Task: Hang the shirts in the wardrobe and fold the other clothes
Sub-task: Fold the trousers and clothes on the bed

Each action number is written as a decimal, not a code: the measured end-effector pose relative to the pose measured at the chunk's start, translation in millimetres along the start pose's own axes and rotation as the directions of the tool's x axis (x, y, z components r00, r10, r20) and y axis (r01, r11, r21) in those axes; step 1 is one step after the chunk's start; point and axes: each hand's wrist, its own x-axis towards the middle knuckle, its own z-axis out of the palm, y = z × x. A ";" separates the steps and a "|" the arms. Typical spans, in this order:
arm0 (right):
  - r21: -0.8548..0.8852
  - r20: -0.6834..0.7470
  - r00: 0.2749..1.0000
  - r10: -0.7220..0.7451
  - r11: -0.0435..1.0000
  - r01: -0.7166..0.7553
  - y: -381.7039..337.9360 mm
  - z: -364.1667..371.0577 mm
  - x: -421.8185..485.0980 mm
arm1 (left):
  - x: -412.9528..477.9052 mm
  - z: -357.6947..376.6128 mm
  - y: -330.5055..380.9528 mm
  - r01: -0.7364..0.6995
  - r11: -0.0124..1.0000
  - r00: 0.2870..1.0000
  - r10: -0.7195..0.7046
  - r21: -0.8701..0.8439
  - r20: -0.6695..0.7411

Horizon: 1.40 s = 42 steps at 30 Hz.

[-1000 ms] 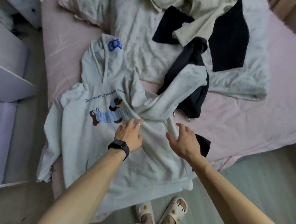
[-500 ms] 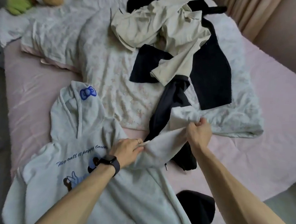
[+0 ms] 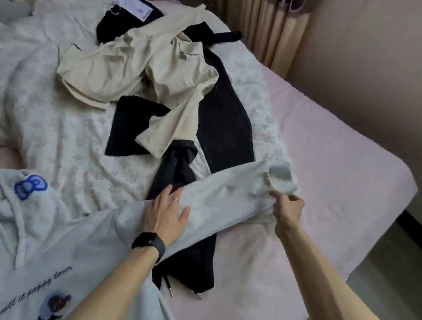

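We are reaching both bare arms out over the bed from the near edge. Our left hand (image 3: 164, 216) is lying palm down with its fingers straight and spread, pressing flat on the upper part of the sleeve (image 3: 227, 198). It is wearing a black watch (image 3: 149, 243) on the wrist and a thin ring (image 3: 176, 200) on one finger. Our right hand (image 3: 287, 212) is stretching farther right with its wrist bent, and its thumb and fingertips are closing together in a pinch on the sleeve's near edge, just short of the cuff (image 3: 282, 176).

The sleeve is running out straight to the right between the two hands, and the ribbed cuff is bunching and curling just beyond our right fingers. It belongs to the grey hoodie (image 3: 49, 248), which is lying front side up at the near left of the bed. Blue script and a small cartoon print are showing on its chest, and a blue bow (image 3: 29, 187) on its hood.

The sleeve is lying across a dark garment (image 3: 185, 263), whose drawstring tip is showing at its near end. Farther off, a crumpled beige shirt (image 3: 141, 72) is resting on a black garment (image 3: 225, 116), and a white tag (image 3: 131, 5) is lying at the far end of the pile. All of these are sitting on a floral quilt (image 3: 57, 129), which is covering the left and middle of a pink sheet (image 3: 330, 155). A beige curtain (image 3: 264, 21) is hanging at the far right.
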 end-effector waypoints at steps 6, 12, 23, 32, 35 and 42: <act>-0.199 0.067 0.996 -0.066 0.977 0.078 -14.9 -5.3 43.1 | 5.0 38.0 53.6 -0.210 0.952 0.977 0.194 0.223 0.091; -0.262 -0.021 0.954 -0.298 0.923 0.283 -42.2 -13.9 27.7 | 26.8 53.2 74.0 -0.106 0.962 0.942 0.017 0.250 0.335; -0.022 0.784 0.404 -0.472 0.629 0.777 -27.1 17.7 -167.6 | -37.0 -124.4 37.7 0.696 0.050 0.709 0.108 -0.716 0.697; -0.109 0.972 0.133 -0.196 0.132 0.985 119.1 33.7 -304.8 | -220.3 -140.3 -152.4 0.649 0.155 0.744 -0.337 -0.745 0.578; -0.283 0.941 0.310 0.135 -0.187 0.941 188.0 25.5 -311.1 | -306.6 -99.9 -212.3 0.711 0.084 0.647 -0.467 -0.698 0.603; -0.219 0.871 0.407 0.275 -0.525 0.823 291.6 7.9 -305.7 | -432.6 41.5 -280.8 0.796 0.138 0.526 -0.638 -0.589 0.562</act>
